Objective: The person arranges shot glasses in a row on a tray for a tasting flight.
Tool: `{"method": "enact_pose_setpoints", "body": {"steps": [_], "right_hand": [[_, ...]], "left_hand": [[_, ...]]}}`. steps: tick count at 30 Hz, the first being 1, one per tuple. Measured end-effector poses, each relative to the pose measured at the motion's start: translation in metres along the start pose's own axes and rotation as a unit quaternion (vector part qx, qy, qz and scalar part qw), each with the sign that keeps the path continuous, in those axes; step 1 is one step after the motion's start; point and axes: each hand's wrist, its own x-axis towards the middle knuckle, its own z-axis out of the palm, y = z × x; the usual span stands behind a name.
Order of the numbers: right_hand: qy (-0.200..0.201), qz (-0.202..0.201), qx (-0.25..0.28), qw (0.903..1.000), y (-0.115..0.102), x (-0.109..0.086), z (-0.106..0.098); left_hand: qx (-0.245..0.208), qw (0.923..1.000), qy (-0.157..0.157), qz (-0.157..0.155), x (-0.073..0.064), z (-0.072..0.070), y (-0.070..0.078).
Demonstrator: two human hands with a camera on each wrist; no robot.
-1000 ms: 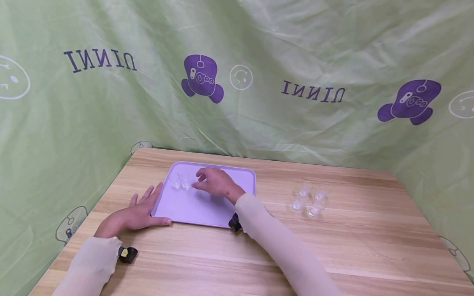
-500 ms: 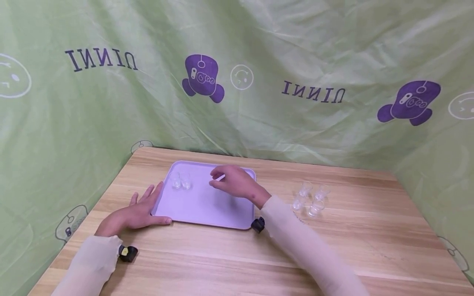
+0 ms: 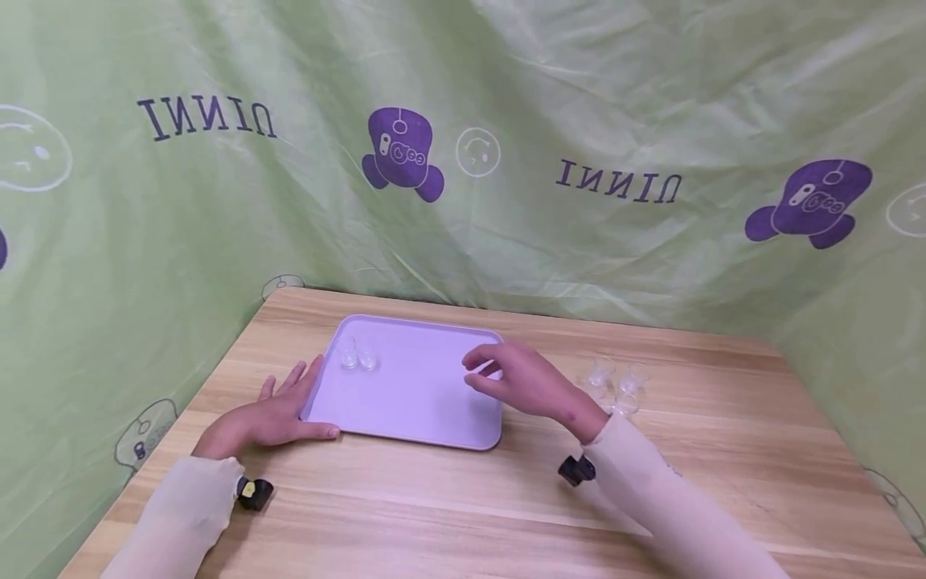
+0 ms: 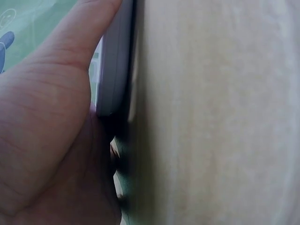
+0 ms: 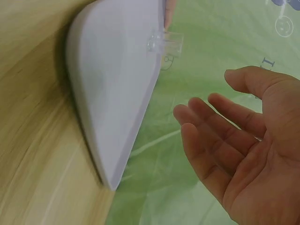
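A pale purple tray [image 3: 412,394] lies on the wooden table. Near its far left corner stand two small clear glasses [image 3: 368,360] side by side. My left hand [image 3: 271,418] rests at the tray's near left corner, fingers spread along the left side and thumb along the front edge. In the left wrist view, the thumb [image 4: 77,35] lies against the tray's side wall [image 4: 112,70]. Over the tray's right edge hovers my right hand [image 3: 524,379], its fingers loosely bent with nothing between them. The right wrist view shows that palm [image 5: 262,173] bare.
Several more clear glasses [image 3: 628,384] stand in a cluster on the table to the right of the tray, partly hidden behind the right wrist. A green printed curtain [image 3: 463,241] hangs behind the table [image 3: 405,507] and along its sides.
My right hand has moved right, from beside the two glasses to the tray's right edge, its forearm now partly covering the cluster of glasses. The left hand stays put.
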Motion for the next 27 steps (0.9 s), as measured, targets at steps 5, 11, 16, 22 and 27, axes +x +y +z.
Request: {"method": "enact_pose_setpoints", "body": {"steps": [5, 11, 16, 22, 27], "right_hand": [[0.022, -0.009, -0.025, 0.9994, 0.007, -0.025, -0.010], [0.064, 0.000, -0.060, 0.9962, 0.018, -0.054, -0.026], [0.095, 0.018, -0.077, 0.9924, 0.028, -0.079, -0.039], [0.124, 0.032, -0.072, 0.9891, 0.042, -0.097, -0.053], [0.154, 0.044, -0.085, 0.9834, 0.053, -0.112, -0.064]], "left_hand": [[0.000, 1.0000, -0.004, -0.004, 0.001, 0.000, 0.001], [-0.011, 0.9999, 0.007, 0.011, -0.001, -0.001, 0.004], [-0.011, 0.9999, 0.005, 0.012, -0.001, -0.001, 0.004], [-0.008, 0.9999, 0.008, 0.008, -0.003, -0.002, 0.002], [-0.010, 0.9999, 0.007, 0.009, -0.003, -0.002, 0.003]]}}
